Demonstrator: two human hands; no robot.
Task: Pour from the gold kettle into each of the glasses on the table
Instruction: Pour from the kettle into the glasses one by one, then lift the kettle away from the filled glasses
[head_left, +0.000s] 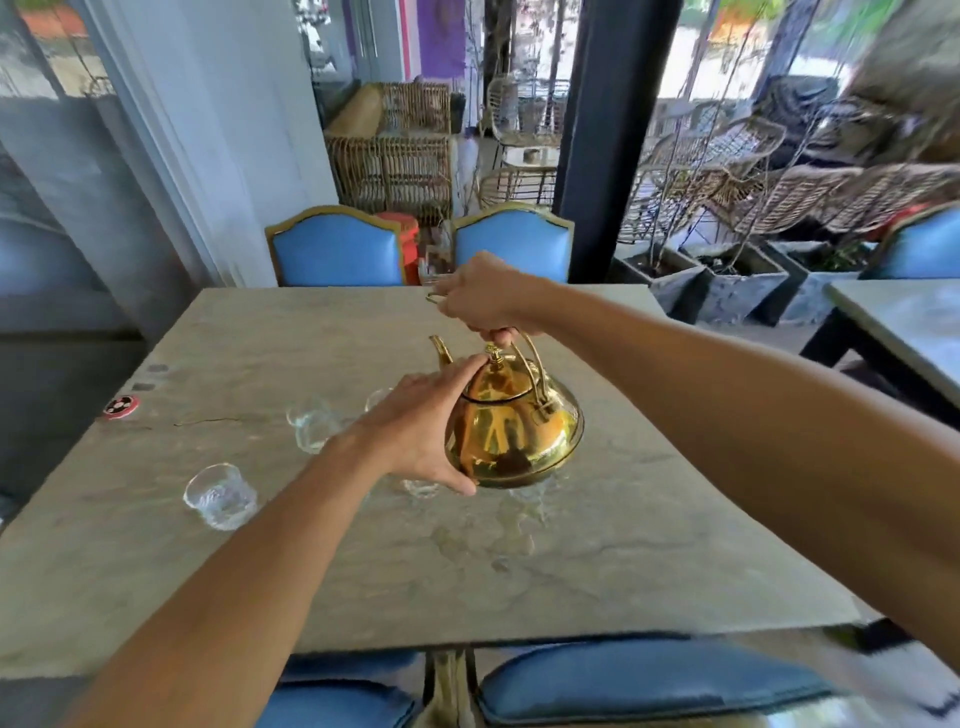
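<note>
The gold kettle (511, 426) hangs tilted above the middle of the stone table (649, 519), spout pointing away and to the left. My right hand (480, 293) is closed around its handle from above. My left hand (421, 431) rests flat against the kettle's left side, with a fingertip on the lid by the knob. A clear glass (221, 496) stands near the table's left edge. A second glass (311, 428) stands behind my left wrist. Parts of two more glasses show: one under my left hand (422, 488), one behind it (376, 400).
Two blue chairs (337, 249) stand at the far side of the table, and blue seats (639, 680) sit at the near edge. A round red sticker (120, 406) lies near the left edge. Another table (914, 322) is at the right. Wet patches (498, 535) mark the surface below the kettle.
</note>
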